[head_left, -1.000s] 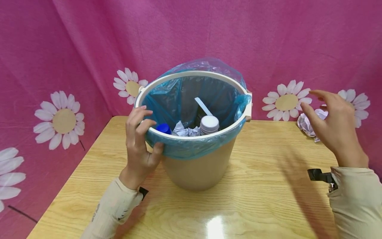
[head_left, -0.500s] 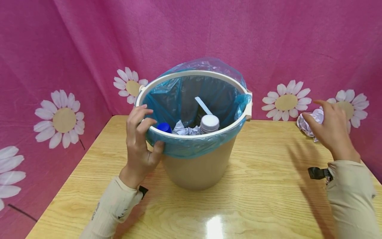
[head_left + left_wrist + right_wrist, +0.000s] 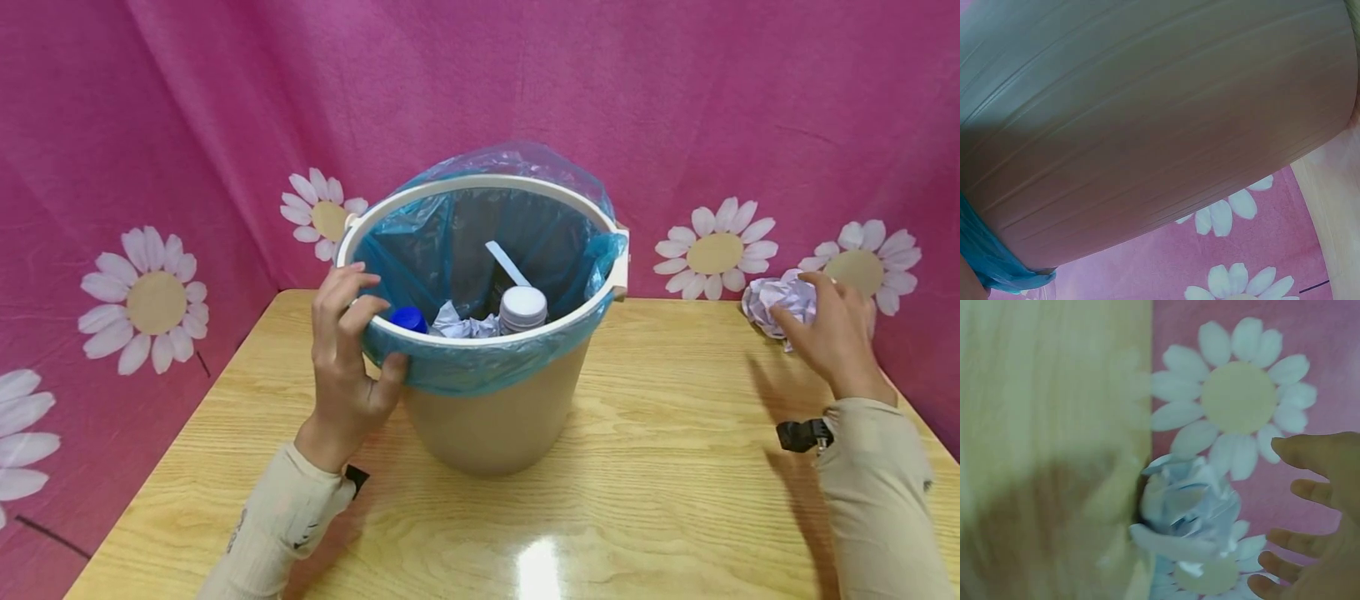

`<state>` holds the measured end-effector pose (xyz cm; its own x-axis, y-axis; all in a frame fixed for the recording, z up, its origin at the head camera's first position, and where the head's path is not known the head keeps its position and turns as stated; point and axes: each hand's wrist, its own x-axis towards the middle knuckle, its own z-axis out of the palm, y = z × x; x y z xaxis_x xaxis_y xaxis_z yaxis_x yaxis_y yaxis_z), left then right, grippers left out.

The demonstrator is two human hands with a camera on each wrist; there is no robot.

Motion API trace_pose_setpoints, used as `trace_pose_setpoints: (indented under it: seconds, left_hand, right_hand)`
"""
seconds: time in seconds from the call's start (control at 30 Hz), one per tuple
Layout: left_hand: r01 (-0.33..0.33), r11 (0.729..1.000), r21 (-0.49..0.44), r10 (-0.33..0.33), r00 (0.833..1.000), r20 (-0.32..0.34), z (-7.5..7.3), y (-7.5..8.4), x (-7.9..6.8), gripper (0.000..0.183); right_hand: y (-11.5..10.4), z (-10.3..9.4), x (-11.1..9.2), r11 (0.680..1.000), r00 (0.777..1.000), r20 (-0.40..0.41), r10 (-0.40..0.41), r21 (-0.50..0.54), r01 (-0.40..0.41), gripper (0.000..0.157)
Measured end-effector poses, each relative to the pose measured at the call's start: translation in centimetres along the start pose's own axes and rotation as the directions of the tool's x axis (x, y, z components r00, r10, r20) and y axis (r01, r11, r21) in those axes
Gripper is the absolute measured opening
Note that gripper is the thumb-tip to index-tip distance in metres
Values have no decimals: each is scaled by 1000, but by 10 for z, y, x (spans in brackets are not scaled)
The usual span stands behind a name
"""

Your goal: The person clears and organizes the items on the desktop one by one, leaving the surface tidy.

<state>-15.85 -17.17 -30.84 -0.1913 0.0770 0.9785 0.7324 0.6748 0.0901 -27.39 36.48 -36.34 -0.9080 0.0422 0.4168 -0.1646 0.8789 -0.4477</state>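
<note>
My left hand [image 3: 348, 358] grips the near left rim of a beige bin [image 3: 498, 425], fingers over the white rim and thumb outside on the blue bag [image 3: 480, 367]. A ball of crumpled paper [image 3: 780, 304] lies at the back right of the table, by the curtain. Close to it, my right hand [image 3: 840, 337] reaches out with fingers spread. In the right wrist view, a gap shows between the fingers [image 3: 1294, 540] and the paper. The left wrist view is mostly filled by the bin's side [image 3: 1147, 137]; little of the left hand shows there.
Inside the bin are a white-capped container [image 3: 522, 308], a blue cap [image 3: 408, 319], crumpled paper [image 3: 465, 323] and a dark item with a white strip [image 3: 506, 262]. A pink curtain [image 3: 480, 75] with daisies stands behind the wooden table [image 3: 660, 467].
My right hand has moved down and slightly left, close to the crumpled paper ball. The left hand stays on the bin's rim.
</note>
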Motion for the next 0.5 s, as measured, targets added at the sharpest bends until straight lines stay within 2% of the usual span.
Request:
trace_pose_setpoints:
  seconds: [0.13, 0.3, 0.4, 0.5]
  left_hand:
    - [2, 1000, -3, -2, 1000, -5, 0, 0, 1, 44]
    - [-2, 1000, -4, 2, 1000, -9, 0, -1, 1, 45]
    - [-8, 1000, -7, 8, 1000, -7, 0, -1, 1, 45]
    - [-9, 1000, -6, 9, 1000, -12, 0, -1, 1, 45]
  right_hand:
    - [19, 8, 0, 998, 994, 97, 58, -16, -57, 64]
    - [34, 19, -2, 993, 969, 219, 113, -44, -106, 66]
    - [37, 20, -7, 986, 956, 243, 165, -54, -156, 68]
    - [38, 19, -10, 984, 955, 236, 179, -55, -171, 68]
